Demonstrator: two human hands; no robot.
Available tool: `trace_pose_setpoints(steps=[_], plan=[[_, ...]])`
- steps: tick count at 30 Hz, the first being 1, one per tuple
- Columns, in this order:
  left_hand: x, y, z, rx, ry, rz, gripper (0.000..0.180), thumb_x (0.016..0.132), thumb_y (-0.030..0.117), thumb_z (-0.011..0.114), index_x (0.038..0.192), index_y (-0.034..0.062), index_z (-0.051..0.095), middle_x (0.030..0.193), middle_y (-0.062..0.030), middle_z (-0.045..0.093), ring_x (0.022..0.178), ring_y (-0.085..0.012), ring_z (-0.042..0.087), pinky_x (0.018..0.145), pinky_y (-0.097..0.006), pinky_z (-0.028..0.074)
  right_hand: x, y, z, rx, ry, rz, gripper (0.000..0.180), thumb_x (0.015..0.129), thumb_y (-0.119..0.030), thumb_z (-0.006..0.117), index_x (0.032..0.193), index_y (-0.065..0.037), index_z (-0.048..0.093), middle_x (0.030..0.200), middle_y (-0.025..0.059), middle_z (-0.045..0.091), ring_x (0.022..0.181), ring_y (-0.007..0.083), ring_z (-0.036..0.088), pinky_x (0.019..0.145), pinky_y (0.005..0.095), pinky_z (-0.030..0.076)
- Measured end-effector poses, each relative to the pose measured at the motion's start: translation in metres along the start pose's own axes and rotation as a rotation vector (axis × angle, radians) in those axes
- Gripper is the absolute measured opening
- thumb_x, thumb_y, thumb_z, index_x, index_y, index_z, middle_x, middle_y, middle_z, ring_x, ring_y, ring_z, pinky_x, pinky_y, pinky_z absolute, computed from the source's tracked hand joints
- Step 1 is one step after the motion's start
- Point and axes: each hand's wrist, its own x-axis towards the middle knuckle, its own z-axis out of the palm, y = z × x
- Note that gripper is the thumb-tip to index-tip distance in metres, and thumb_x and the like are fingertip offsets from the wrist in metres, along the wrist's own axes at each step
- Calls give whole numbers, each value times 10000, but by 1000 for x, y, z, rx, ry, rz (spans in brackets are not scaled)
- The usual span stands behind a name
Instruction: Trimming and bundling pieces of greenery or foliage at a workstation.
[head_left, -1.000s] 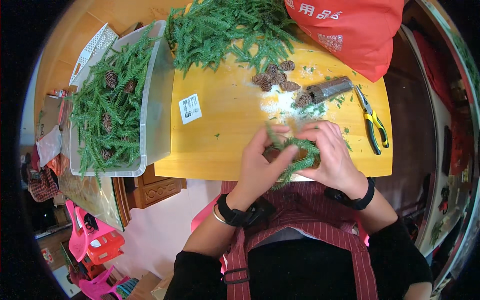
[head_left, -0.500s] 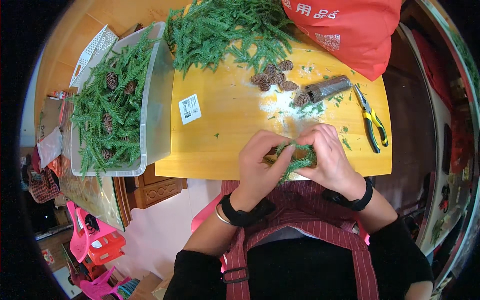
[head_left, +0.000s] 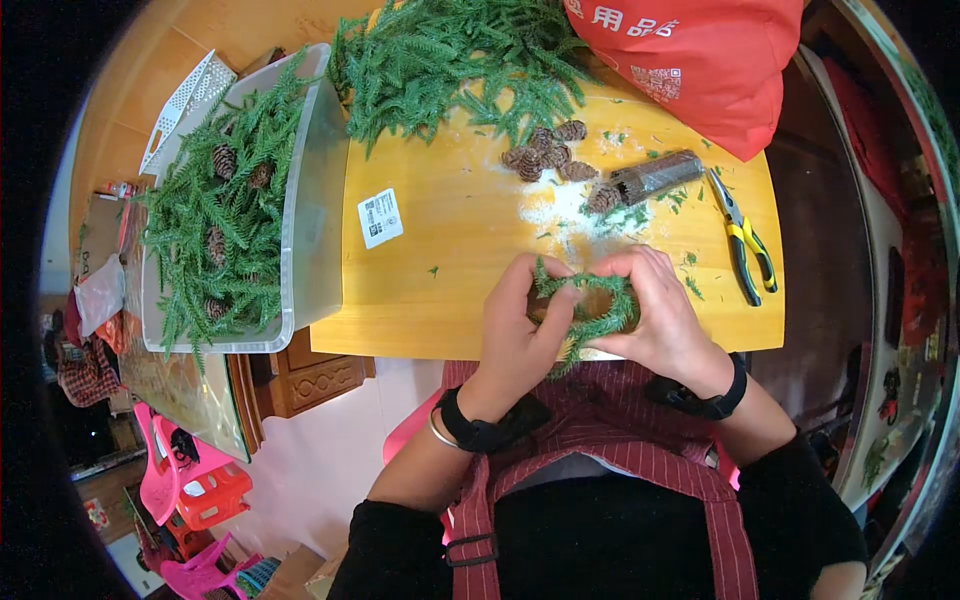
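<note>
Between my two hands, just over the table's near edge, is an artificial pine sprig (head_left: 603, 325), its green strands bent into a curve. My left hand (head_left: 522, 325) pinches it on the left side with thumb and fingers. On the other side my right hand (head_left: 660, 312) has thumb and fingers closed around it. Something brownish shows inside the curve, too covered to make out. Beyond my hands lie several pine cones (head_left: 545, 155) and a bundle of brown sticks or wires in clear wrap (head_left: 660, 177), amid white powder (head_left: 560, 210).
Pliers with yellow-black handles (head_left: 745, 240) lie at the right of the yellow table (head_left: 450, 270). A clear plastic bin (head_left: 318, 200) of pine sprigs and cones stands left. Loose pine branches (head_left: 440, 70) and a red bag (head_left: 710, 70) occupy the far side. A white label (head_left: 380, 218) lies mid-left.
My fingers have shifted on the pine sprig, and its curve now shows wider between my hands. A green tip now sticks up by my left fingers.
</note>
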Motion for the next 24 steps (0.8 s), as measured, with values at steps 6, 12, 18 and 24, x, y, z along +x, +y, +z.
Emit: trace_pose_setpoints(steps=[6, 12, 18, 24], plan=[[1, -1, 2, -145, 82, -16, 119, 791, 13, 560, 890, 0, 497, 775, -55, 539, 690, -102, 522, 611, -237, 432, 1, 0, 0, -20, 14, 16, 617, 473, -105, 809, 994, -77, 479, 964, 114, 522, 974, 324, 485, 854, 393, 365], [4, -4, 2, -111, 57, 117, 125, 788, -1, 551, 903, 0, 503, 836, -66, 556, 762, -118, 534, 674, -245, 438, -1, 4, 0, -44, 46, -27, 605, 479, -107, 808, 986, -72, 479, 945, 114, 527, 952, 321, 494, 845, 389, 368], [3, -3, 2, -194, 63, 65, 122, 796, 11, 558, 907, 7, 507, 832, -49, 554, 746, -93, 520, 644, -220, 430, 1, 3, -3, -51, 32, -60, 574, 478, -136, 810, 956, -64, 500, 917, 110, 532, 918, 306, 500, 828, 383, 369], [1, -5, 0, -212, 52, -17, 127, 802, 34, 581, 903, 21, 505, 779, 9, 521, 668, -39, 461, 578, -184, 390, 2, 2, -5, -61, 24, -78, 546, 467, -167, 804, 922, -55, 523, 889, 107, 527, 872, 299, 500, 806, 369, 369]])
